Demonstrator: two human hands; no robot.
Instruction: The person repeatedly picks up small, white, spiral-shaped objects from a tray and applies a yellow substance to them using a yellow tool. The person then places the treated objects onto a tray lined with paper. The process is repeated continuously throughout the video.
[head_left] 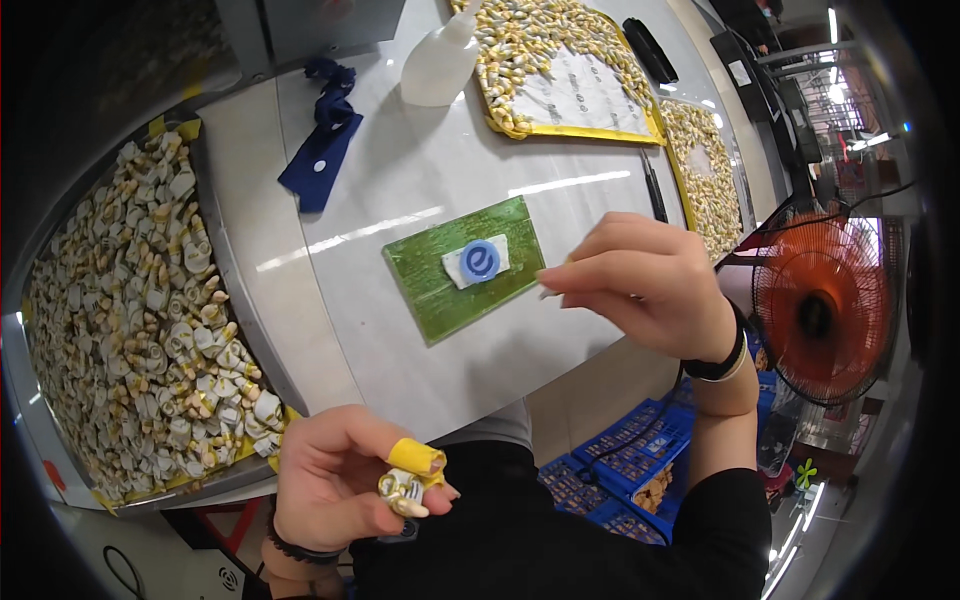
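Observation:
My left hand [335, 470], at the lower left, pinches a small white-and-gold figurine [404, 492] between thumb and fingers. Yellow wraps [415, 456] cover fingertips of that hand. Over the right edge of a green board [428, 312], my right hand [645, 285] has thumb and fingers pressed together. A tiny pale bit shows at those fingertips, too small to name. On the board lies a white pad [453, 268] with a round blue piece [480, 261] on top, marked with a dark curl.
A tray heaped with small white-and-gold pieces [140, 330] fills the left. Further back are a white squeeze bottle [438, 68], a dark blue strap [322, 160], a yellow-edged tray [580, 132] of similar pieces and a black pen-like tool [653, 185]. An orange fan [815, 310] and blue crates [620, 460] stand right.

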